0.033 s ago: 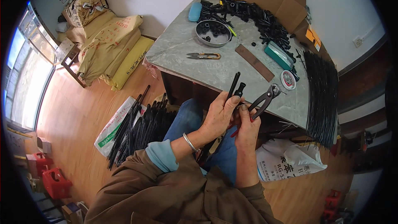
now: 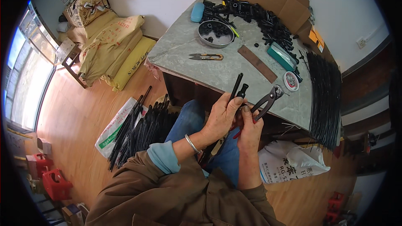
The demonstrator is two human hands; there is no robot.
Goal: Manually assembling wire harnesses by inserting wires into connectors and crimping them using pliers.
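My left hand [image 2: 222, 116] is closed around a thin black rod [image 2: 237, 84] and a thicker black ribbed fitting [image 2: 242, 90], which stick up past the thumb. A bracelet circles that wrist. Beside it, my right hand [image 2: 250, 129] grips end-cutting pincers [image 2: 265, 102] with dark jaws and red handles; the jaws point up and away toward the table edge. My fingers meet below the fitting, and what lies between them there is hidden. Both hands are over my lap, just before the table.
On the grey table [image 2: 176, 50] are a metal bowl [image 2: 215, 33] of small black parts, thread snips [image 2: 206, 57], a brown strip [image 2: 257, 64], a small white tub [image 2: 291, 81] and heaped black parts [image 2: 268, 21]. Long black rods [image 2: 324, 100] hang over its right edge; more rods [image 2: 142, 129] rest at my left.
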